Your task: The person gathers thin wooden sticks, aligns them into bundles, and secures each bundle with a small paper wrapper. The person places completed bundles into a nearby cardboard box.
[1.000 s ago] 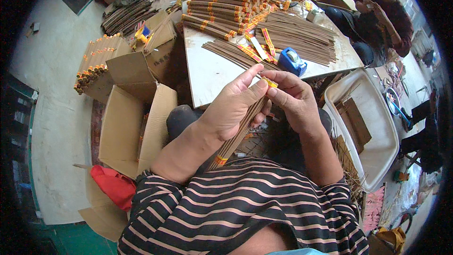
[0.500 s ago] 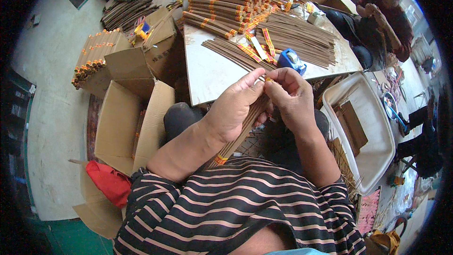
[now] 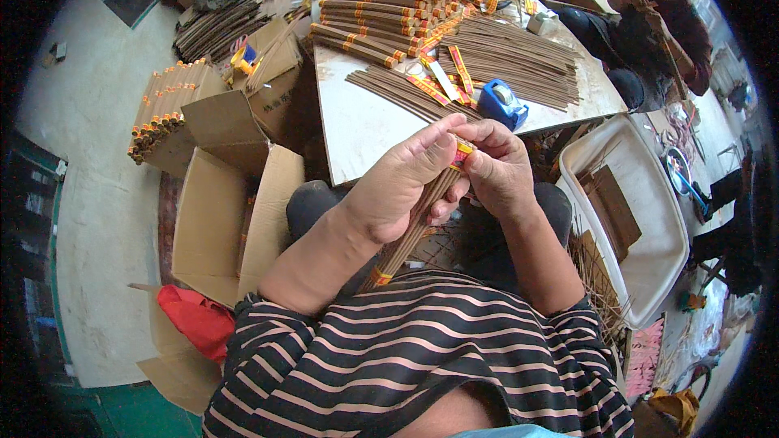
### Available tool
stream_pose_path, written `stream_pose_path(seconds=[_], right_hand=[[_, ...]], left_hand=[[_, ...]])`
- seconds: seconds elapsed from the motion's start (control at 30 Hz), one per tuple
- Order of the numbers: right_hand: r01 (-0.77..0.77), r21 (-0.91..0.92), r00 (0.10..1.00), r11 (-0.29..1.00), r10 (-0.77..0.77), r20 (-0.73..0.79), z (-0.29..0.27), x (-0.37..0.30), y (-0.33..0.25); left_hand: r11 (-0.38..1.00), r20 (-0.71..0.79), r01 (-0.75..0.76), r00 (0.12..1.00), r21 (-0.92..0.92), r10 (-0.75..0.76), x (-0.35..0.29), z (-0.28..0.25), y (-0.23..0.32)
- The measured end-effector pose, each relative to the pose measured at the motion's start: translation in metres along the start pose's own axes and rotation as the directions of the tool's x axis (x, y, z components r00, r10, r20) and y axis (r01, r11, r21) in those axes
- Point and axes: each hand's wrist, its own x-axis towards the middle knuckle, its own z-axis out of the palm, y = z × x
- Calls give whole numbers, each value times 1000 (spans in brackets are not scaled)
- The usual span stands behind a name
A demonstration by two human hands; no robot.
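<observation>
Both hands grip one bundle of thin brown sticks [image 3: 410,231] above the lap: left hand [image 3: 402,191] wrapped shut around its middle, right hand [image 3: 499,170] pinching the yellow-red band [image 3: 461,152] at the top end. Judged light, stiff yet brittle and prone to splay; best held mid-length and near the lower orange band [image 3: 378,278], not by single sticks.

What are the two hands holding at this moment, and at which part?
Both hold one bundle of brown incense sticks. The left hand wraps its upper part; the right hand pinches the top end at the yellow-red band.
</observation>
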Motion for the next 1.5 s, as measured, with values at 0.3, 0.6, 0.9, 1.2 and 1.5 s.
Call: stream_pose_path(seconds=[0.3, 0.6, 0.9, 1.2, 1.5], right_hand=[[-98, 190, 994, 977, 88, 64, -6, 1, 8], [105, -70, 957, 992, -120, -265, 0, 14, -3], [-110, -172, 954, 979, 55, -296, -13, 2, 17], [-382, -414, 900, 826, 435, 39, 35, 4, 57], [282, -160, 900, 946, -318, -298, 38, 31, 44]], left_hand=[[999, 56, 34, 998, 9, -35, -4, 6, 6], [500, 238, -715, 661, 489, 712, -10, 5, 103], [388, -36, -580, 525, 716, 850, 22, -91, 93], [399, -371, -769, 227, 500, 901, 10, -65, 94], [734, -580, -611, 726, -298, 370, -18, -71, -22]])
